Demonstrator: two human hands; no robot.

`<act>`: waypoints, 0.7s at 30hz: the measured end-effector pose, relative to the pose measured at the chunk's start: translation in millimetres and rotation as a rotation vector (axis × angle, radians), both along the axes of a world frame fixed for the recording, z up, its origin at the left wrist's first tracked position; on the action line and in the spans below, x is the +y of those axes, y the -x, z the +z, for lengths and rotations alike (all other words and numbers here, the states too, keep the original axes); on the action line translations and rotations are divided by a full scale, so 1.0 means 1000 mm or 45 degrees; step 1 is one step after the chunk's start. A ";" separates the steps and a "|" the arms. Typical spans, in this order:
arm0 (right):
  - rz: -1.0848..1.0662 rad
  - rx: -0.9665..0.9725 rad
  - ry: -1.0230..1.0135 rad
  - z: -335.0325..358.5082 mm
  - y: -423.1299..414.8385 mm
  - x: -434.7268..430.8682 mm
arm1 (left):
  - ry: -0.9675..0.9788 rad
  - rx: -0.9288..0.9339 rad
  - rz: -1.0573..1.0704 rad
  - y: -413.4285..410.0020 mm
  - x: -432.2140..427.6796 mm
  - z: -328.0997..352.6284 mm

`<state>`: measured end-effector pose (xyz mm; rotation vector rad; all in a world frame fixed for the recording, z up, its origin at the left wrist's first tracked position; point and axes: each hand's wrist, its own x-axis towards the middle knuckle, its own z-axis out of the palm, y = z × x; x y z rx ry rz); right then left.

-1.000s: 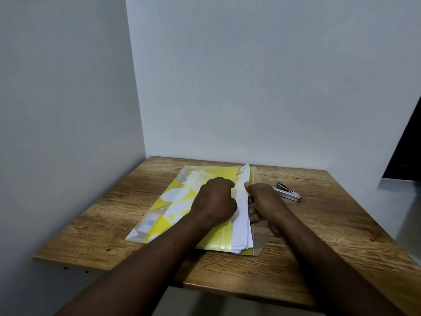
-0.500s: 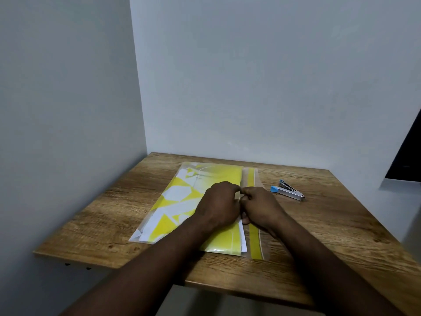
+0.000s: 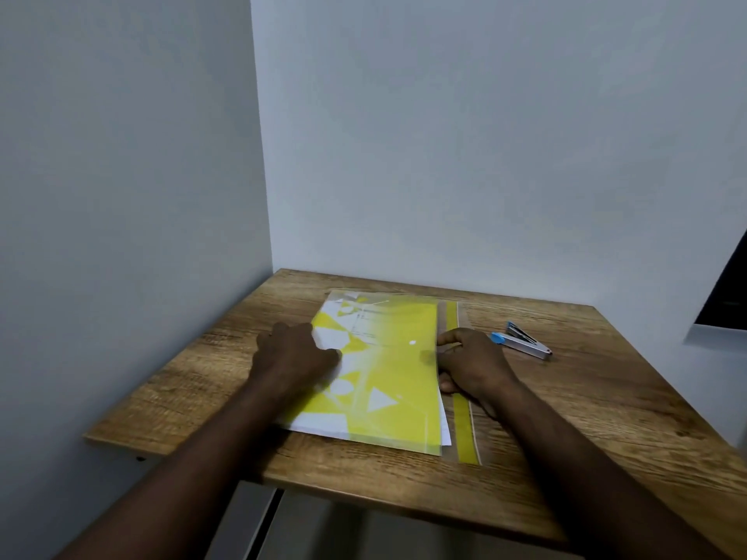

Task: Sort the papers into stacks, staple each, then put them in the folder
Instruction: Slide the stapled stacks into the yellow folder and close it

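A yellow translucent folder [image 3: 398, 365] with white shapes lies flat on the wooden table [image 3: 586, 418]. White papers [image 3: 444, 432] sit inside it, only their edge peeking out at the near right corner. My left hand [image 3: 293, 355] rests flat on the folder's left part, fingers spread. At the folder's right edge my right hand [image 3: 471, 359] lies with curled fingers, over the clear flap with the yellow strip [image 3: 463, 426]; whether it pinches the flap is not visible. A silver stapler [image 3: 525, 342] with a blue tip lies just right of that hand.
Grey walls [image 3: 465, 135] close in the table at the left and at the back. A dark opening [image 3: 727, 293] shows at the far right. The table's front edge runs close under my forearms.
The papers that stuck out at the folder's right side have slid inside. My left hand moved from the middle to the folder's left part. My right hand stayed at the right edge.
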<state>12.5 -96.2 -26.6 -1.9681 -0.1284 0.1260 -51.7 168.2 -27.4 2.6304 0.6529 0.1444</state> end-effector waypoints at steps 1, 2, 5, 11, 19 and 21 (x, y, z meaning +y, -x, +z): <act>0.024 0.023 -0.024 0.001 0.001 0.002 | -0.003 -0.003 -0.009 -0.001 0.002 -0.001; 0.055 0.069 -0.066 0.003 0.002 0.000 | -0.008 -0.007 -0.009 -0.002 0.003 -0.001; 0.198 0.262 -0.114 0.010 0.004 -0.015 | -0.005 -0.058 0.000 -0.004 0.012 -0.001; 0.367 0.366 0.050 0.009 0.008 -0.015 | 0.142 -0.202 -0.142 0.000 0.027 0.001; 0.155 0.264 -0.079 0.003 -0.001 -0.014 | 0.209 -0.344 -0.126 0.001 0.032 -0.008; 0.114 0.239 -0.093 -0.001 -0.001 -0.015 | 0.181 -0.323 -0.125 0.000 0.028 -0.007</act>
